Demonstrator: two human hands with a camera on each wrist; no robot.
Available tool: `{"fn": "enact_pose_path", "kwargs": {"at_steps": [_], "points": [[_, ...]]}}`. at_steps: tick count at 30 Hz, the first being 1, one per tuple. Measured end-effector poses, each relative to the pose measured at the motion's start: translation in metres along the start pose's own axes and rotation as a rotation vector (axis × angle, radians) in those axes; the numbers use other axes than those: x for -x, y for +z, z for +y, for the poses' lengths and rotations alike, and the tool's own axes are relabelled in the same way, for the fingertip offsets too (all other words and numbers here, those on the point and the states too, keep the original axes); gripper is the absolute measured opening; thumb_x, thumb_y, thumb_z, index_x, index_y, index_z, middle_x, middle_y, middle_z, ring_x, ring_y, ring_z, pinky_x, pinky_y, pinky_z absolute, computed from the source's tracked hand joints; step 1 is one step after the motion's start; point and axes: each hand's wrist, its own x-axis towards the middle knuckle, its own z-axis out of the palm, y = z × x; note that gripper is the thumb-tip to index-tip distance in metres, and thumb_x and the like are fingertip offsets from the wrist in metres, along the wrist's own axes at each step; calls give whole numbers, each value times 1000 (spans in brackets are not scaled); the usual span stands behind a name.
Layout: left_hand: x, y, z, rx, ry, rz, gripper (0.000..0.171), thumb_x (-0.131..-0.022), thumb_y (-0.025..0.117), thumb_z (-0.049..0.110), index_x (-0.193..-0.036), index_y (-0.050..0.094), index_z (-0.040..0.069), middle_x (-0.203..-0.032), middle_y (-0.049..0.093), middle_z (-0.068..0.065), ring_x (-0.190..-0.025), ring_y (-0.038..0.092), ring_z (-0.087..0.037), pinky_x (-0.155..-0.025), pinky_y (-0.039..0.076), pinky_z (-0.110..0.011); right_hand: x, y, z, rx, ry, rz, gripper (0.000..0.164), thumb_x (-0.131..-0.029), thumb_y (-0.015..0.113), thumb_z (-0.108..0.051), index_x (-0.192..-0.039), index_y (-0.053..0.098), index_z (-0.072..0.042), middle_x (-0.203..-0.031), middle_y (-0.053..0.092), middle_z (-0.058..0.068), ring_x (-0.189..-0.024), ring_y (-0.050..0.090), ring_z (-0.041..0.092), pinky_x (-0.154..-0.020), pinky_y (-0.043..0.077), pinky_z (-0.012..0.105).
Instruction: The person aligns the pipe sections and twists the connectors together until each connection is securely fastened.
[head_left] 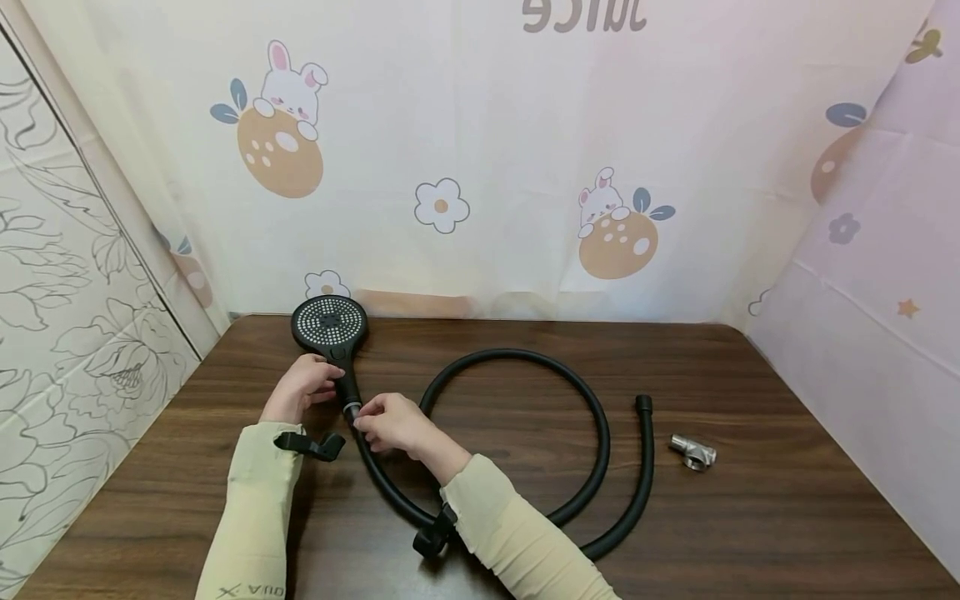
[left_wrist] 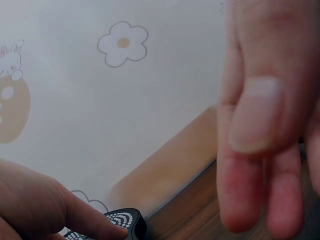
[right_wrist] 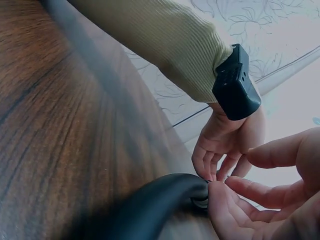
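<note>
A black shower head (head_left: pixel 330 323) lies face up near the table's back edge, its handle pointing toward me. My left hand (head_left: pixel 300 387) grips the handle (head_left: pixel 347 385) from the left. Just below, my right hand (head_left: pixel 393 425) pinches the black hose (head_left: pixel 386 487) between thumb and fingers, close to its silver collar (head_left: pixel 352 407) at the handle's end. The right wrist view has the hose (right_wrist: pixel 155 210) running up to the right fingers (right_wrist: pixel 227 212), with the left hand (right_wrist: pixel 227 142) right beyond. Only the edge of the shower head (left_wrist: pixel 135 222) shows in the left wrist view.
From the handle the hose loops across the brown wooden table (head_left: pixel 750 533), ending at a free black connector (head_left: pixel 643 404) on the right. A small silver T-shaped fitting (head_left: pixel 693 452) lies farther right. A patterned cloth (head_left: pixel 510 125) hangs behind the table.
</note>
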Motion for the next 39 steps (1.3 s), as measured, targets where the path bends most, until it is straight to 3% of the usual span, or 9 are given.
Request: {"fn": "enact_pose_path", "kwargs": {"at_steps": [10, 16, 20, 24, 29, 36, 39], "points": [[2, 3, 7, -76, 52, 66, 48, -90, 45, 8, -132, 33, -10, -109, 44, -16, -83, 47, -19, -73, 48, -28, 2, -12, -6, -60, -49, -2, 17, -90, 54, -8, -100, 61, 4, -92, 63, 12, -81, 65, 26, -62, 54, 29], [3, 5, 9, -89, 93, 63, 42, -91, 42, 6, -130, 38, -10, -113, 45, -17, -78, 48, -16, -73, 47, -29, 6, -15, -10, -60, -76, 11, 22, -94, 44, -5, -103, 59, 8, -93, 61, 20, -69, 61, 17, -61, 54, 29], [2, 7, 9, -105, 126, 66, 39, -90, 42, 5, -126, 42, -10, -108, 48, -16, -73, 48, -13, -65, 46, -24, 11, -20, -14, -64, -94, 3, 23, -95, 42, -6, -102, 59, 6, -95, 60, 21, -67, 59, 15, -62, 54, 29], [1, 7, 9, -119, 145, 63, 39, -89, 44, 6, -124, 45, -10, -98, 50, -12, -68, 48, -10, -59, 45, -20, 16, -31, -16, -70, -93, 18, 23, -95, 39, -6, -100, 60, 4, -98, 60, 22, -74, 62, 23, -64, 54, 31], [3, 7, 11, -136, 168, 68, 38, -90, 45, 8, -124, 46, -10, -97, 53, -11, -70, 49, -11, -61, 45, -22, 21, -49, -18, -78, -98, 58, 24, -95, 38, -5, -102, 59, 6, -98, 59, 24, -83, 61, 34, -66, 54, 32], [8, 16, 17, -160, 203, 54, 36, -90, 45, 6, -122, 47, -10, -97, 54, -13, -67, 48, -9, -61, 44, -21, 26, -73, -11, -23, -78, 66, 21, -96, 44, -11, -103, 59, 1, -91, 61, 14, -74, 61, 21, -70, 53, 36], [10, 20, 19, -173, 210, 47, 35, -91, 44, 7, -122, 48, -9, -105, 53, -18, -70, 50, -11, -61, 43, -21, 28, -83, -8, 37, -86, 79, 21, -95, 46, -14, -104, 60, -1, -93, 62, 16, -72, 61, 17, -69, 53, 36]]}}
